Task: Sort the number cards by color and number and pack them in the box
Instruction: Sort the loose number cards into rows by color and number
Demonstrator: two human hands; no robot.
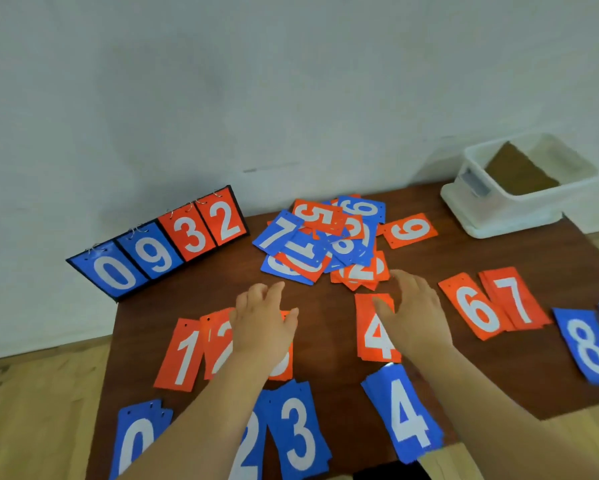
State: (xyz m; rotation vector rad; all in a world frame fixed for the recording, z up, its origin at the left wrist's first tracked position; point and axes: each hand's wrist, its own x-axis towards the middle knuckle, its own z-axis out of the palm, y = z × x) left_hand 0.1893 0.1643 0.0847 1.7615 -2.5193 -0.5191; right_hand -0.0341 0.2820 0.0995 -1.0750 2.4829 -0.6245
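The left hand (pixel 263 323) and right hand (pixel 412 317) are reaching forward, fingers loosely spread and gripping nothing, covering part of the red 3 card (pixel 285 371) and red 4 card (pixel 372 336), while the unsorted card pile (pixel 326 237) is lying just past their fingertips and the white box (pixel 520 195) is sitting well beyond the right hand.

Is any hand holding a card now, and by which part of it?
Nothing is held. The left hand and the right hand are both open, fingers relaxed, over the red cards.
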